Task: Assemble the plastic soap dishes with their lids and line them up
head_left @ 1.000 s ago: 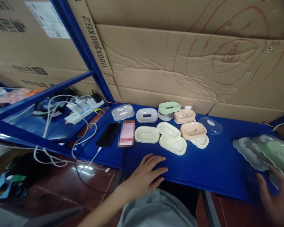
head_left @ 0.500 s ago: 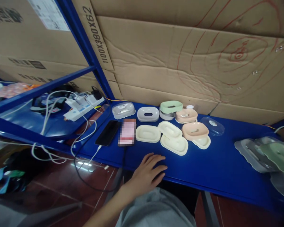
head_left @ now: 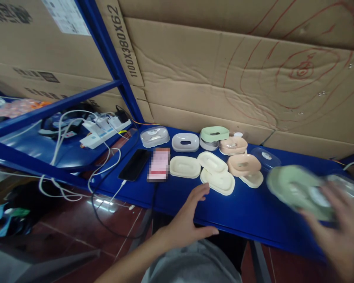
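Note:
My right hand (head_left: 338,224) grips a green soap dish (head_left: 292,186) with a round white label, lifted over the right part of the table. Motion blurs both of them. My left hand (head_left: 185,222) is over the table's near edge, empty, its thumb spread from the fingers. Just beyond its fingertips lie cream oval trays (head_left: 184,167), two of them overlapping. Behind these are a peach soap dish (head_left: 244,164), another peach one (head_left: 233,145), a green dish (head_left: 214,133) on a grey piece, a lilac-grey dish (head_left: 185,142) and a clear-lidded box (head_left: 155,136).
Two phones, one black (head_left: 135,165) and one with a lit, pixelated screen (head_left: 159,165), lie at the left. A power strip (head_left: 104,133) with white cables sits beyond the blue frame (head_left: 106,47). Cardboard (head_left: 179,70) walls the back. Clear lids (head_left: 265,157) lie right.
My right hand has come in from the right edge, bringing the green soap dish leftward. My left hand has lifted and opened its thumb away from the fingers.

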A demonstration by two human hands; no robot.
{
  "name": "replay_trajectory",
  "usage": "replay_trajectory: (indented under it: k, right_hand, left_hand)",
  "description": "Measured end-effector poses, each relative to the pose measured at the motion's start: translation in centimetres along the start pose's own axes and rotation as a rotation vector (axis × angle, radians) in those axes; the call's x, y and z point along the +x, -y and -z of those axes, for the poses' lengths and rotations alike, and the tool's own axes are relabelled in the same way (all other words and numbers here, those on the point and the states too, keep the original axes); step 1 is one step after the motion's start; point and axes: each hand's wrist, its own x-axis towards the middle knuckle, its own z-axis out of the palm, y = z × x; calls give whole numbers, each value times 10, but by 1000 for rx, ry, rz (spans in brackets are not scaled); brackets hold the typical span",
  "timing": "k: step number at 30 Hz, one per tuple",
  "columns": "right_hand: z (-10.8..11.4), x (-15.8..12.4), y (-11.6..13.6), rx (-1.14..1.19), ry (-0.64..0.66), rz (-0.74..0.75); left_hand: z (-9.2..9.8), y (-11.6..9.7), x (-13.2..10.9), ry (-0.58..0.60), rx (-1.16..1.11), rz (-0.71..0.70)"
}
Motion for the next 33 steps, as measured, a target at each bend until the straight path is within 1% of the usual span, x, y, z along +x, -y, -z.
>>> replay_trajectory:
  k: [2, 3, 4, 6, 8, 10, 12, 14, 16, 18, 19, 22, 24, 26, 28, 30, 33]
  right_hand:
    - [-26, 2, 47, 191, 237, 148]
    - [-39, 3, 69, 285, 325, 209]
    - [-52, 6, 87, 373, 393, 256]
    - [-77, 15, 110, 513, 487, 248]
    - [-100, 30, 113, 620, 534, 185]
    - [-124, 48, 101, 629, 499, 108]
    - [-145, 64, 84, 507, 429, 56]
    - [-160, 76, 69, 316, 387, 51]
    - [-165, 80, 65, 170, 367, 72]
    - [-157, 77, 75, 155, 382, 141]
    - [-151, 73, 86, 209, 430, 209]
    - [-132, 56, 127, 480, 672, 449]
    - [-126, 45, 151, 564, 742, 478]
    - [-126, 37, 164, 574, 748, 438]
    - [-128, 33, 165, 580, 752, 414]
    - [-129, 32, 159, 590, 732, 412]
    - [-133, 37, 143, 525, 596, 415]
  left_hand:
    - [-10, -5, 10, -38, -241, 1]
    - [-14, -7, 14, -59, -304, -3]
    - [-17, -7, 18, -87, -328, -2]
    - [-18, -6, 22, -163, -302, 29]
    - [-14, -2, 22, -237, -230, 74]
    - [-8, 5, 18, -274, -137, 99]
    - [-3, 12, 12, -294, -34, 102]
    - [0, 17, 7, -302, 17, 96]
    - [0, 20, 5, -319, -2, 95]
    - [0, 20, 6, -351, -66, 97]
    - [1, 20, 7, -373, -106, 97]
    - [4, 20, 12, -450, -192, 92]
    - [7, 20, 14, -493, -201, 93]
    - [9, 21, 14, -499, -193, 92]
    - [9, 23, 12, -472, -188, 91]
    - [9, 25, 11, -438, -149, 95]
    - [6, 28, 9, -441, 11, 45]
